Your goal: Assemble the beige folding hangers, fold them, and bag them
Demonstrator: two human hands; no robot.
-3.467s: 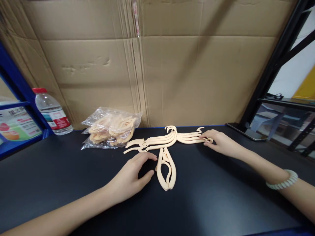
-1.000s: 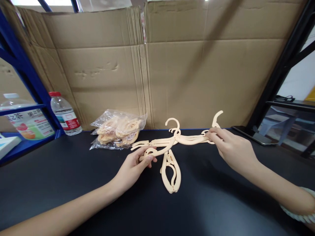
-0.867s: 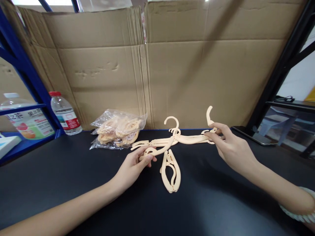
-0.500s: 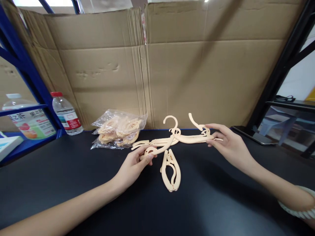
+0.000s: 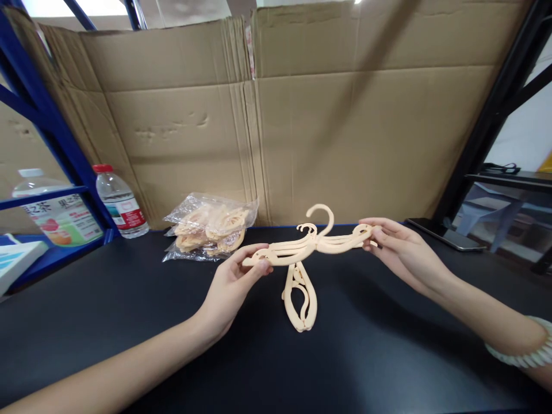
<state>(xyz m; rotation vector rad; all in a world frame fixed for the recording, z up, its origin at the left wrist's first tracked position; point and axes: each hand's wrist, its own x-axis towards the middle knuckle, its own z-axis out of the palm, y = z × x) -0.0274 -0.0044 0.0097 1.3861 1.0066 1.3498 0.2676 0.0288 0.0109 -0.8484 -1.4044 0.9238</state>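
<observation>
Head view: a beige folding hanger [image 5: 315, 244], opened out, lies crosswise above the table [image 5: 345, 362], left hand [image 5: 227, 283] pinching one end between its fingers, right hand [image 5: 407, 253] the other, neither nearer! Just behind it, opened-out hangers [image 5: 285, 246]; in front of it, a folded hanger [image 5: 313, 296]; left, bagged hangers [image 5: 211, 227].

Two hands [image 5: 230, 282] [image 5: 403, 247], one folded hanger [image 5: 313, 302], two bottles [image 5: 123, 207] [image 5: 62, 215]
</observation>
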